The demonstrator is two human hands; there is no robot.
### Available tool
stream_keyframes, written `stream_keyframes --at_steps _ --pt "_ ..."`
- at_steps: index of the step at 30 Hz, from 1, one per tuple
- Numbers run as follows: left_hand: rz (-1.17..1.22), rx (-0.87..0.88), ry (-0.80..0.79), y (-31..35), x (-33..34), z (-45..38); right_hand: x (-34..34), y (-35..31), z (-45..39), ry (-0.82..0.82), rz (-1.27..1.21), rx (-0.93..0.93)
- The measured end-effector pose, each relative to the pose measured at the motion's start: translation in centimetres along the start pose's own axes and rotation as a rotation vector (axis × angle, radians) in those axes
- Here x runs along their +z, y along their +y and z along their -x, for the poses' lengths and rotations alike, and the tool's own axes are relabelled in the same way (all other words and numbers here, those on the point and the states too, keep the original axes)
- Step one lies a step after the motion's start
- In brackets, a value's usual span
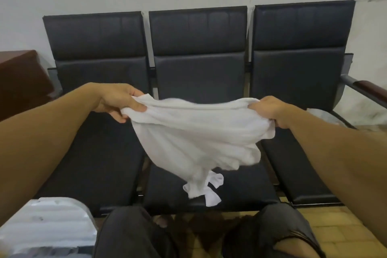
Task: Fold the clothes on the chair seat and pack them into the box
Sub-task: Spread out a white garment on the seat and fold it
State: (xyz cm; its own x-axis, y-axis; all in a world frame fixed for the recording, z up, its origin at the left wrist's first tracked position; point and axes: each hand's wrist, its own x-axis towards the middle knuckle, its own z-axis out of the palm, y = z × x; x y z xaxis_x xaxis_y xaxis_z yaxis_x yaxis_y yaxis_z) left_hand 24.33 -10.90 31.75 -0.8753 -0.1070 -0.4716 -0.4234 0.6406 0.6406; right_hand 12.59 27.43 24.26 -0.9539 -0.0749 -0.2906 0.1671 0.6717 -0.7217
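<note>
cloth (pixel 194 138): lower edge blurred, bunched ends hidden inside the fingers (pixel 137 107) | grey ribbed thing (pixel 48 224): cut off at bottom-left corner, unidentifiable

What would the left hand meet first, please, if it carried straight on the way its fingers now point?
Probably the right hand: the left hand points across the white garment toward it, though depth is unclear.

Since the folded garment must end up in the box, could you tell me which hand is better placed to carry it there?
Probably the left hand: the white ribbed box sits at the lower left, under that forearm. The right hand grips the white garment on the far side.
</note>
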Motion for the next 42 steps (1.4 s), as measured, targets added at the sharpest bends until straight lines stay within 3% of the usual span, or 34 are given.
stream_keyframes --at_steps 5,8,12,16,19,22,25,28,30,32,38,42 --pt "0.411 0.005 0.32 0.6 1.8 -8.1 2.0 -0.2 -6.0 0.173 0.005 -0.071" --pt "0.61 0.159 0.475 3.5 -0.1 -11.2 -0.3 -4.3 -8.3 0.447 0.02 -0.159" --pt "0.702 0.366 0.722 7.2 -4.8 -11.0 -4.8 -10.1 -7.9 0.74 -0.147 -0.379" --pt "0.633 0.448 0.852 6.5 -6.7 -7.7 -8.0 -10.8 -5.4 0.815 -0.192 -0.548" --pt "0.533 0.468 0.795 2.9 -4.7 -4.9 -8.2 -7.3 -3.1 0.753 -0.051 -0.599" --pt "0.357 0.456 0.617 -2.7 0.6 -2.6 -5.0 -0.3 -1.0 0.543 0.202 -0.568" --pt "0.103 0.332 0.235 -8.9 6.8 -1.7 -0.2 8.6 1.1 0.236 0.42 -0.503" --pt "-0.211 0.147 -0.259 -12.9 11.9 -1.9 4.1 16.2 1.9 -0.24 0.548 -0.351" --pt "-0.465 0.099 -0.381 -14.4 14.4 -3.0 6.2 18.9 2.4 -0.503 0.549 -0.227" --pt "-0.501 0.106 -0.332 -15.3 16.4 -5.7 8.0 20.5 1.0 -0.534 0.507 -0.134" --pt "-0.347 0.074 0.114 -14.2 21.9 -15.9 12.1 18.8 -4.7 -0.19 0.531 -0.298" --pt "-0.615 0.039 0.118 -14.8 26.2 -21.0 17.5 18.6 -8.5 -0.226 0.611 -0.341"
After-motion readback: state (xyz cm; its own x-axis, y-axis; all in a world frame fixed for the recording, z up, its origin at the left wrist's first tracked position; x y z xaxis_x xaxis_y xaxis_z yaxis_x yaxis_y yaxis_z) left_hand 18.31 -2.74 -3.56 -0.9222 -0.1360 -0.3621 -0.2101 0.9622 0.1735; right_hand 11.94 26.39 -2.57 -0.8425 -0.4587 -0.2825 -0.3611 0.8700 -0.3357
